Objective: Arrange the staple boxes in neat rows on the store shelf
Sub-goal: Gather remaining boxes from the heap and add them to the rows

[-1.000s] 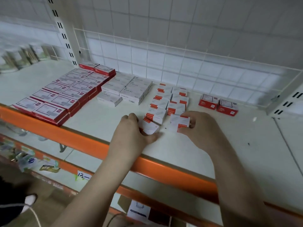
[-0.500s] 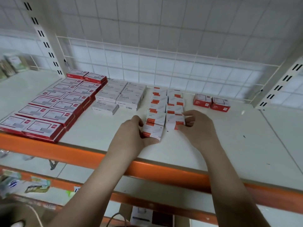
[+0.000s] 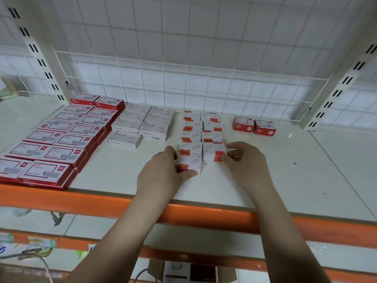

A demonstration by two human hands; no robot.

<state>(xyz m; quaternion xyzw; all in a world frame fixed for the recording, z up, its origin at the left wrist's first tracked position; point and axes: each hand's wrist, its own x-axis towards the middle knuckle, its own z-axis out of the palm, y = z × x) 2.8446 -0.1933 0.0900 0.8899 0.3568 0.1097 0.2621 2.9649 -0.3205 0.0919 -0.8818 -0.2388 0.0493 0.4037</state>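
Staple boxes (image 3: 189,161) pinched btwn left hand (image 3: 163,176) & right hand (image 3: 246,166).

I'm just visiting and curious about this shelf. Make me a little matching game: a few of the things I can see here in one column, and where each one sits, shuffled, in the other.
Things
1. big red boxes
2. grey STAPLES boxes
3. pair of small red boxes
4. left hand

Places
A. alone, right of the white-and-orange rows
B. far left, reaching the orange shelf edge
C. at the front white-and-orange box
D. between the big red boxes and the white-and-orange rows

Pairs: 1-B, 2-D, 3-A, 4-C
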